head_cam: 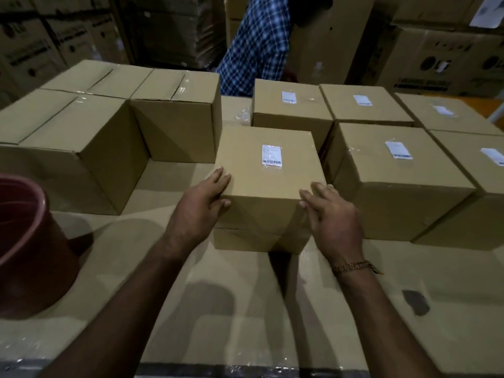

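Note:
A brown cardboard box (261, 181) with a white barcode label on top stands in the middle, on top of a lower box (245, 240) of the same width. My left hand (199, 205) lies against its near left corner, fingers along the left side and top edge, thumb on the front face. My right hand (332, 216) presses straight fingers against its near right corner. Both hands touch the box from outside, one on each side.
Several labelled boxes (395, 181) stand close on the right, and larger unlabelled boxes (90, 148) on the left. A maroon bucket (30, 241) sits at the near left on the cardboard-covered surface (245, 309). A person in a blue checked shirt (259, 45) stands behind, among stacked cartons.

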### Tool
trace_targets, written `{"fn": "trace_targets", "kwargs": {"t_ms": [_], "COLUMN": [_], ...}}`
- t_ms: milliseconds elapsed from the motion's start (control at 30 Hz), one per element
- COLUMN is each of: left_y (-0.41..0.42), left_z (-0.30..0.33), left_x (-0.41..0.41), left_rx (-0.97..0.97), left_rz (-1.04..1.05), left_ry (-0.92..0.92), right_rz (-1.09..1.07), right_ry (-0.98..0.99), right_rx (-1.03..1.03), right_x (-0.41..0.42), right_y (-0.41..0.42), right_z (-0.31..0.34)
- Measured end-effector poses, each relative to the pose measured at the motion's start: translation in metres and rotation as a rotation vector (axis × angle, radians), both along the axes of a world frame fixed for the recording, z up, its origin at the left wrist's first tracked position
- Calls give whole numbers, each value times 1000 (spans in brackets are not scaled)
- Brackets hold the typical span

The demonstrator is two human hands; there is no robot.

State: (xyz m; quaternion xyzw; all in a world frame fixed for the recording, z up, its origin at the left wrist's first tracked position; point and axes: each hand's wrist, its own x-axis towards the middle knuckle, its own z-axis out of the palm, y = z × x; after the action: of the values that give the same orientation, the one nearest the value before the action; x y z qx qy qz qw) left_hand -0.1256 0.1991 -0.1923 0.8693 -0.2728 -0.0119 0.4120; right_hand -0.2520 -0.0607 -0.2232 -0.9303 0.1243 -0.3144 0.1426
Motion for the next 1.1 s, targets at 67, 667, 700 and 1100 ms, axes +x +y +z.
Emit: {"fn": "trace_targets", "kwargs": {"t_ms": [67,667,700,1100], "left_y": [18,195,202,246], "left_z": [-1,-1,-1,-3], "left_x": [-4,-32,-33,-72], "left_rx": [-22,34,27,22], "left_rz": [-9,-74,-82,-71], "left_ry": [8,11,18,-29], "right_rz": [-6,-187,-195,-170], "right_ry": [10,-26,-27,-13], "right_rx": [26,151,156,154], "right_x": [-6,-43,-45,-77], "right_y": [19,213,221,256], "right_z": [3,23,22,24]}}
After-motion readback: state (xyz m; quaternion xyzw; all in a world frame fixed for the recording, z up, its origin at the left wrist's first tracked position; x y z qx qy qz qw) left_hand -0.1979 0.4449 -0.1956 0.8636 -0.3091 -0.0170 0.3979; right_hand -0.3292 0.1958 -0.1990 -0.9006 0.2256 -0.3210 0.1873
